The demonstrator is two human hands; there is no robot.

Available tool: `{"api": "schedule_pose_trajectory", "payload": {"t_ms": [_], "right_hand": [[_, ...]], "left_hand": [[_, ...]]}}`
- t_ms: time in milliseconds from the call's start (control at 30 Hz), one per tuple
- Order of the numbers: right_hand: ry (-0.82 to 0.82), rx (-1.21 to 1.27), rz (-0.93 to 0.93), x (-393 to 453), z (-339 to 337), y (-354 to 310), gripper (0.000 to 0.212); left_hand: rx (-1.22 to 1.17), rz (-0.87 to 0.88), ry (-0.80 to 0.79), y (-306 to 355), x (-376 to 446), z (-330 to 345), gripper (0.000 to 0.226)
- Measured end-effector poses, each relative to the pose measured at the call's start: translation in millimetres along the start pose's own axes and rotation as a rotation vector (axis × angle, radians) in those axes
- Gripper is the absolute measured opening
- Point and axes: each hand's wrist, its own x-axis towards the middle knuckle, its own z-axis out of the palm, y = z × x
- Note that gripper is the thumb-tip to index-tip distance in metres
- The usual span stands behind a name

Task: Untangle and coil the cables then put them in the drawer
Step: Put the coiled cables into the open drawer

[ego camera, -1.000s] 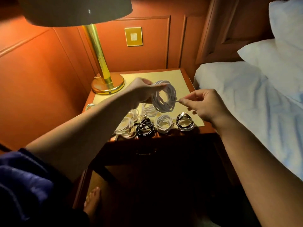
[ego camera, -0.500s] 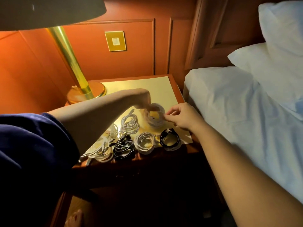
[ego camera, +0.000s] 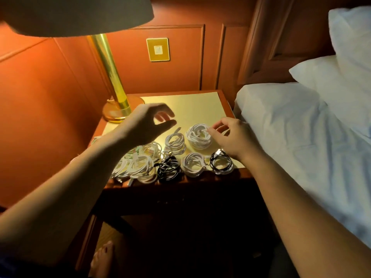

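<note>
Wood-panelled bedroom, lamplit: a nightstand (ego camera: 226, 98) w/ a yellow mat (ego camera: 192, 107) stands between an orange wall and a white-sheeted bed (ego camera: 291, 137). On the mat, a brass lamp (ego camera: 114, 85) occupies the back-left corner, its shade filling the top of the view. A gold switch plate (ego camera: 158, 49) sits on the wall panel behind the nightstand.

Coiled cables cover the front half of the mat. Nearest the bed side, a white coil (ego camera: 198, 136) lies flat on the mat; the right hand (ego camera: 232, 137) is at its rim, thumb and forefinger pinching what looks like the cable's end over the coil's centre. Just lamp-side of it lies a second white coil (ego camera: 174, 142) w/ a plug end sticking up. Along the mat's front edge, from bed side toward lamp side: a black coil (ego camera: 220, 162), a white coil (ego camera: 192, 164), another black coil (ego camera: 168, 168), then a heap of white coils (ego camera: 138, 162) partly under the left forearm.

Left hand (ego camera: 148, 123) hovers above the mat between lamp base and the second coil, fingers loosely curved and apart, holding nothing.

Drawer front below the nightstand top is in deep shadow; can't tell if it's open. A bare foot (ego camera: 103, 257) shows on the floor by the nightstand's left leg.
</note>
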Motion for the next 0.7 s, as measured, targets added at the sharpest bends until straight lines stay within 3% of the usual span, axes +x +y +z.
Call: {"api": "schedule_pose_trajectory", "payload": {"t_ms": [67,133,200,267,367,467,600,700], "right_hand": [[0.048,0.025,-0.057,-23.0,0.1,-11.7,0.017],[0.05,0.065,-0.11,-47.4,6.1,-25.7,0.015],[0.018,0.1,-0.157,-73.2,17.7,-39.2,0.012],[-0.013,0.113,-0.19,-98.5,31.2,-51.1,0.01],[-0.107,0.076,-0.193,-128.4,53.8,-58.8,0.009],[-0.288,-0.098,-0.129,-146.7,79.6,-58.9,0.024],[-0.487,-0.361,-0.101,-154.9,121.3,-50.8,0.056],[-0.58,-0.502,-0.043,-154.1,145.4,-41.6,0.056]], "left_hand": [[0.082,-0.146,-0.065,-45.8,-42.5,-10.6,0.036],[0.133,-0.38,-0.184,-82.1,-93.6,-20.4,0.001],[0.203,-0.462,-0.18,-92.7,-141.6,-30.4,0.02],[0.221,-0.479,-0.137,-81.8,-173.9,-37.7,0.02],[0.168,-0.541,-0.25,-67.6,-204.9,-41.2,0.014],[0.134,-0.587,-0.328,-67.9,-215.9,-34.6,0.014],[0.226,-0.601,-0.314,-70.4,-223.4,-19.1,0.029],[0.309,-0.647,-0.302,-67.5,-232.1,-9.1,0.04]]}}
